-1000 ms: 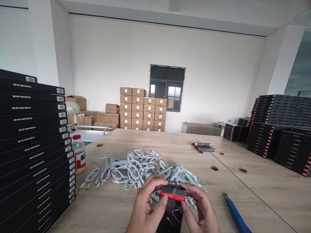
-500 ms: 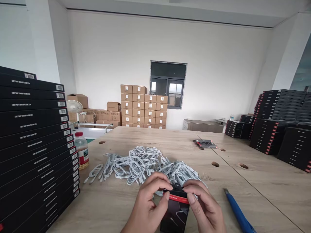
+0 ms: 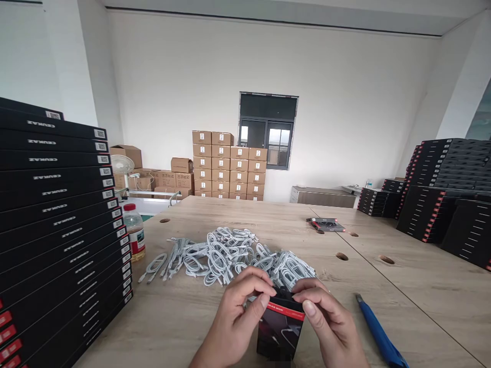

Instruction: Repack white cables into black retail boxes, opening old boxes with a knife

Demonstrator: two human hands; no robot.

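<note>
A small black box (image 3: 280, 335) with a red band and a picture of a cable stands upright before me, its top edge towards my fingers. My left hand (image 3: 243, 309) pinches the upper left corner of this box between thumb and fingers. On the other side, my right hand (image 3: 332, 319) grips the upper right corner in the same way. Dark flaps show at the box's top between the fingertips; what is inside cannot be seen. Just beyond the hands lies a loose pile of coiled light-grey cables (image 3: 222, 255).
Tall stacks of black boxes rise at the left (image 3: 53, 214) and right (image 3: 429, 209). A red-capped bottle (image 3: 134, 232) stands by the left stack. A blue-handled tool (image 3: 379, 332) lies at right. Thin black boxes (image 3: 325, 225) rest farther back, near holes in the wooden table (image 3: 230, 209).
The view has shifted slightly, and more of the box's front shows. Both hands stay at its top corners, with the fingertips slightly higher on the flaps.
</note>
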